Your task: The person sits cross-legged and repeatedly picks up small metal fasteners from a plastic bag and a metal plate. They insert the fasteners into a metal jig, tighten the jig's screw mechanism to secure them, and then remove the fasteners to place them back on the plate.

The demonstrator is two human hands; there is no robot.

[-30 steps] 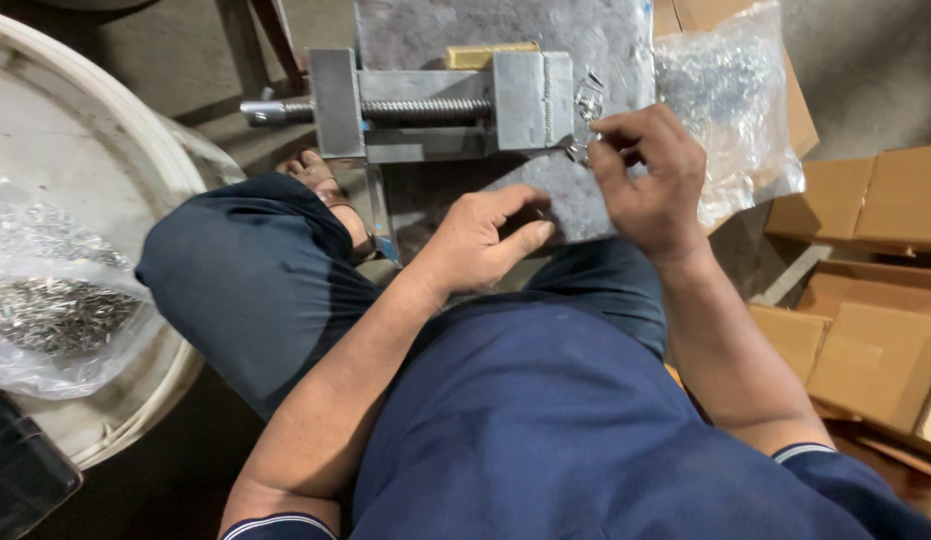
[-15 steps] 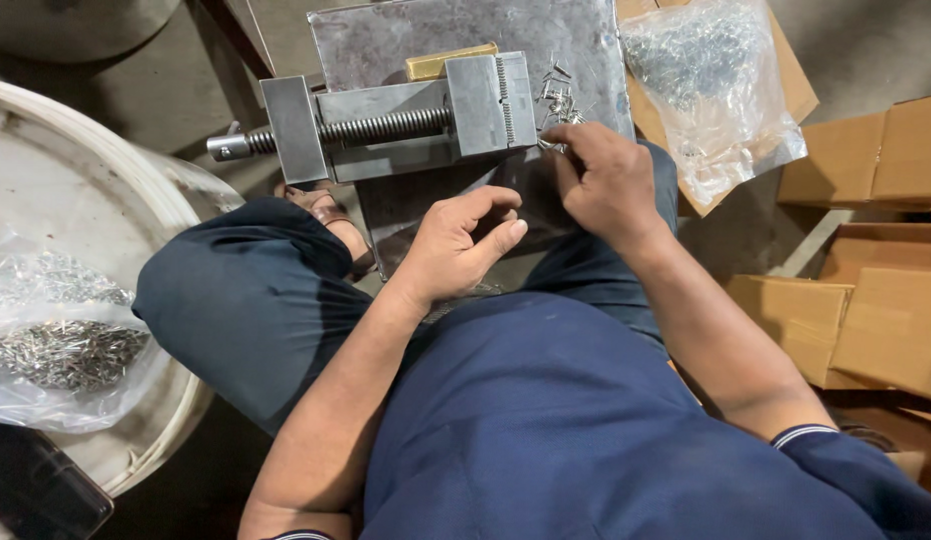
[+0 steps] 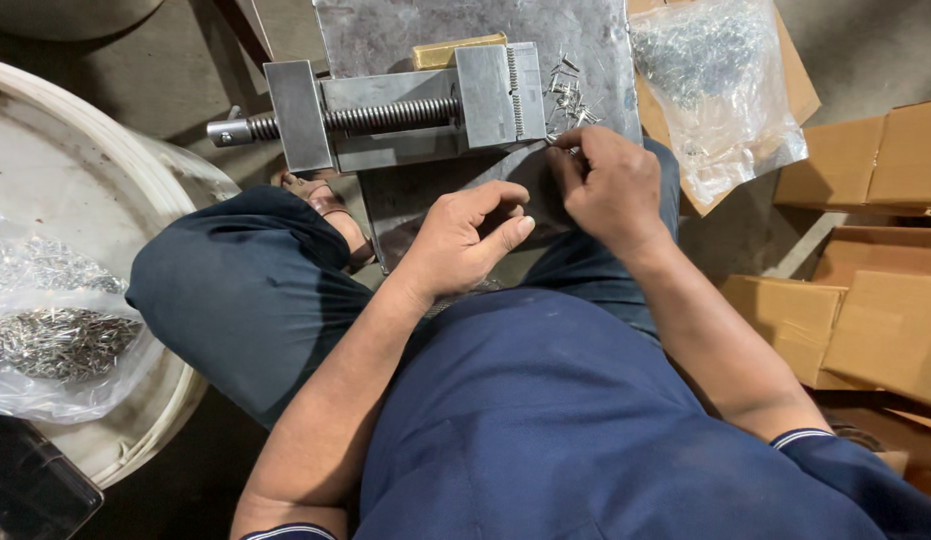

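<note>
A steel vise [image 3: 406, 105] with a threaded screw lies on a grey metal plate [image 3: 386, 30] in front of my knees. Several small metal pins [image 3: 566, 92] lie scattered on the plate by the vise's right jaw. My right hand [image 3: 611, 185] rests at the near edge of that pile, its fingertips pinched on a few pins. My left hand [image 3: 466, 240] hovers just left of it over the plate's near end, fingers curled towards the thumb. Whether it holds anything is hidden.
A brass-coloured block [image 3: 456, 48] sits behind the vise. A clear bag of pins [image 3: 721, 90] lies at the right on cardboard, with cardboard boxes [image 3: 866, 300] beyond. At the left, a white tub [image 3: 46, 180] holds another bag of metal parts [image 3: 46, 335].
My right hand has dropped from the vise's right jaw to the plate just in front of it. The pins it held up now lie on the plate. My left hand has barely moved.
</note>
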